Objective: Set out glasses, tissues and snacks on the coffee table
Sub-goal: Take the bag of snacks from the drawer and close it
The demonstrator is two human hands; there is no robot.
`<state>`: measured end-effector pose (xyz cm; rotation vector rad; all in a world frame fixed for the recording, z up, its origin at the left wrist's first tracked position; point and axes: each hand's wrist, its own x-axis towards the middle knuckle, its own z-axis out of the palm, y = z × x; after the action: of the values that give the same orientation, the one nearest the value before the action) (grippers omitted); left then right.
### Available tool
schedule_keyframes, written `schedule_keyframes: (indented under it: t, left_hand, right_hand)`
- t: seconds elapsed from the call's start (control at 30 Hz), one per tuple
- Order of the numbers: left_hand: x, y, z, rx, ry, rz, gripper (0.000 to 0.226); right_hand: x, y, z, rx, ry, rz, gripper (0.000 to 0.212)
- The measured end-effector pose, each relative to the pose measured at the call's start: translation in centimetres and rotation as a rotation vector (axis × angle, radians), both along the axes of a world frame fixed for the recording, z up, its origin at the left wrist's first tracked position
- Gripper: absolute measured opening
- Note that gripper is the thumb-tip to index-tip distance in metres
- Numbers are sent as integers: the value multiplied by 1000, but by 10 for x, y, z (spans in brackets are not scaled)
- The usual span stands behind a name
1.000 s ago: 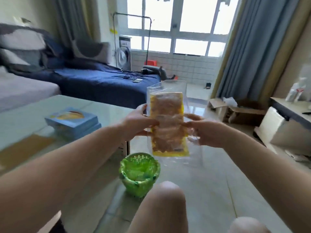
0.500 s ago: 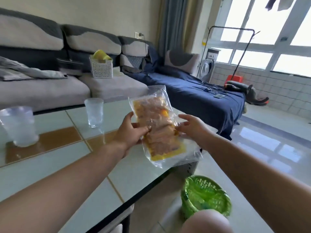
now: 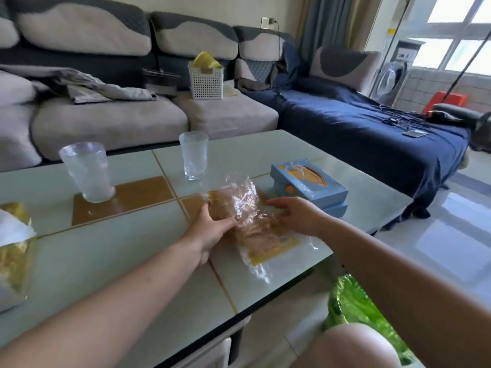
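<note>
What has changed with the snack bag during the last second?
The snack bag went from held up in the air down onto the coffee table, beside the tissue boxes. The left hand still grips it; the right hand rests against it. The two glasses stayed put.

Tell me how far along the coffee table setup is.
Done: two glasses stand on the coffee table, and stacked blue tissue boxes sit near its right end. In hand: the left hand and right hand are laying a clear snack bag flat. Another snack pack lies at the left edge. Little remains.
</note>
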<state>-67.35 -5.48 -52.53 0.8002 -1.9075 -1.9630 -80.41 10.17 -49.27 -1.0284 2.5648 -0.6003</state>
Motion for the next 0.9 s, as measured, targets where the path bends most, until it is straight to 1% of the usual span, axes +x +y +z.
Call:
schedule_keyframes:
  t: [0.07, 0.13, 0.17, 0.2, 0.23, 0.3, 0.33, 0.4, 0.5, 0.6, 0.73, 0.9]
  left_hand:
    - [5, 3, 2, 55, -1, -51, 85]
    - [12, 4, 1, 18, -25, -101, 100]
    - [17, 5, 2, -80, -53, -125, 108]
    - [23, 6, 4, -230, -81, -144, 110]
    - [28, 10, 4, -412, -115, -170, 107]
    - [38, 20, 5, -759, -90, -221, 89]
    - [41, 25, 5, -873, -44, -250, 80]
    - [45, 33, 2, -973, 14, -302, 69]
    - [45, 38, -7, -993, 10, -322, 64]
    - [40, 40, -14, -993, -14, -319, 60]
    - [27, 38, -18, -974, -45, -318, 59]
    - [8, 31, -18, -951, -71, -322, 58]
  right_hand:
    - [-1, 2, -2, -13, 54, -41, 49]
    - [4, 6, 4, 30, 193, -39, 48]
    - [9, 10, 8, 51, 283, -10, 48]
    - [17, 13, 14, 36, 357, 21, 46]
    - [27, 18, 20, 1, 401, 38, 42]
    - [51, 30, 28, -59, 460, 51, 34]
    - [62, 36, 28, -55, 480, 67, 30]
    - [80, 46, 23, 7, 484, 98, 28]
    - [87, 52, 7, 91, 471, 107, 36]
    - [80, 53, -9, 134, 461, 100, 39]
    - [66, 50, -21, 127, 480, 84, 41]
    - [58, 41, -31, 113, 457, 44, 42]
